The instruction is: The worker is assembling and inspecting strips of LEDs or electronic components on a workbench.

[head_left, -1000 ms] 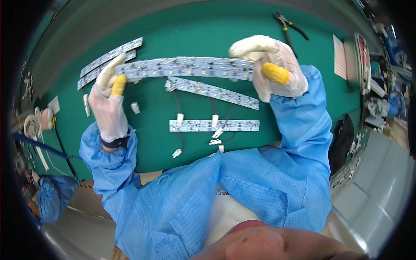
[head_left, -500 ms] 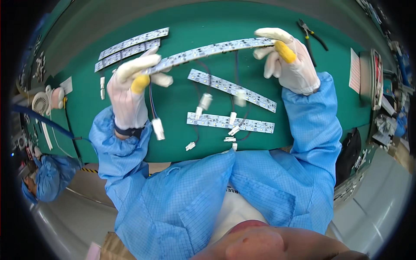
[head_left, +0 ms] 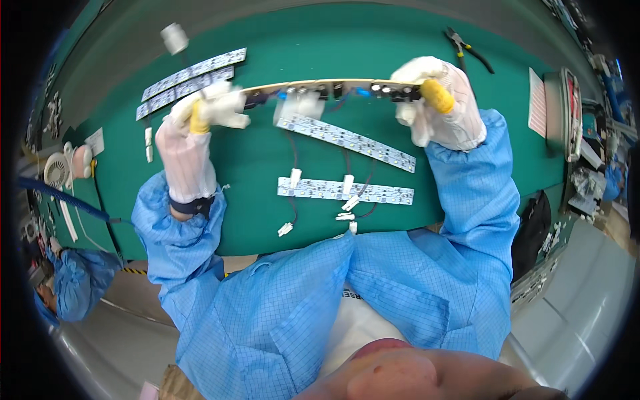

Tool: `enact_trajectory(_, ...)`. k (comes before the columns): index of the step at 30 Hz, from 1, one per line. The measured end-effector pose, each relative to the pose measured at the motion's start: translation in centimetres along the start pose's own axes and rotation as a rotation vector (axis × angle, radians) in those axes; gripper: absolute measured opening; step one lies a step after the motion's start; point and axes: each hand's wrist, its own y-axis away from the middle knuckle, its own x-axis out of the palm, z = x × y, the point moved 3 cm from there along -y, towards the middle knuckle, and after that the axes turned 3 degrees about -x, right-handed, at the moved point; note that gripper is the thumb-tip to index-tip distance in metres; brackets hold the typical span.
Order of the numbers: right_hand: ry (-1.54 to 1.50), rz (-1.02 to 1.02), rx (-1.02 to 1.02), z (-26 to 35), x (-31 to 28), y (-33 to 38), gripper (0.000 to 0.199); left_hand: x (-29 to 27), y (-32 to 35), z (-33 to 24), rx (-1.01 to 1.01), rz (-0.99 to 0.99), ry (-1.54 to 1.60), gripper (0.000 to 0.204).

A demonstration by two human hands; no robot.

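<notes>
My left hand [head_left: 199, 119] and my right hand [head_left: 443, 105], both in white gloves with yellow finger covers, pinch a long LED circuit board [head_left: 320, 83] by its two ends. It is tipped edge-on above the table, with black and blue components showing along its lower side. A blurred white connector [head_left: 303, 105] hangs beneath it, and another blurred white connector [head_left: 175, 39] is swung up at the far left. Under the held board lie a slanted LED board [head_left: 350, 143] and a nearer LED board [head_left: 383, 193], with wires and white connectors over and beside them.
Two more LED boards [head_left: 200, 71] lie side by side at the far left of the green table mat [head_left: 253, 227]. Yellow-and-black pliers [head_left: 469, 50] rest at the far right. A small fan [head_left: 57, 168] stands at left, near a co-worker's blue sleeve [head_left: 83, 280].
The held board has rolled from its LED face to edge-on, showing components on its other side. Its connectors have swung; one has flown up past the far-left boards. Both hands still hold the ends.
</notes>
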Motion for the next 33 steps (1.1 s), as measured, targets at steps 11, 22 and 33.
enact_trajectory(11, -0.035, 0.028, 0.146, -0.8, -0.9, -0.3, 0.055, 0.7, 0.5, -0.1, -0.095, 0.014, 0.238, 0.060)
enact_trajectory(22, 0.076, -0.045, 0.101, -0.6, 1.2, -0.9, 0.074, 1.5, 0.5, 0.8, -0.016, 0.094, 0.692, 0.050)
enact_trajectory(33, 0.087, -0.066, 0.049, -0.8, 0.3, -1.3, 0.066, -9.0, -7.2, 6.4, -0.099, -0.180, -0.319, 0.022)
